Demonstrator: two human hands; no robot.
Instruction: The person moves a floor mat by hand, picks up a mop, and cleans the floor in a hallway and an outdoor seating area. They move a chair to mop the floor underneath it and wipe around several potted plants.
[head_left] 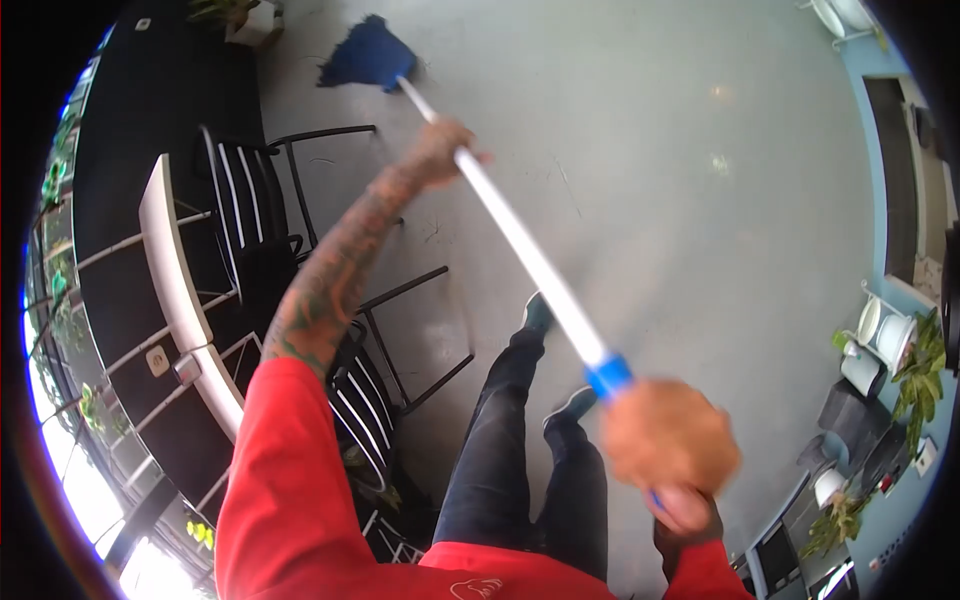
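A mop with a white handle (530,250) slants across the view from upper left to lower right. Its dark blue mop head (370,58) lies spread on the grey floor (640,150) at the top. My left hand (438,152) is closed around the handle a short way above the head, with that arm stretched forward. Lower right, my right hand (670,435) wraps the top end of the handle, just beyond a blue collar (609,376); it is smeared by motion.
Black chairs (250,195) with metal legs reach onto the floor at left, beside a white curved tabletop (170,255). A planter (255,22) stands near the mop head. White pots, plants (920,375) and grey seats line the right wall. My shoes (538,312) are below the handle.
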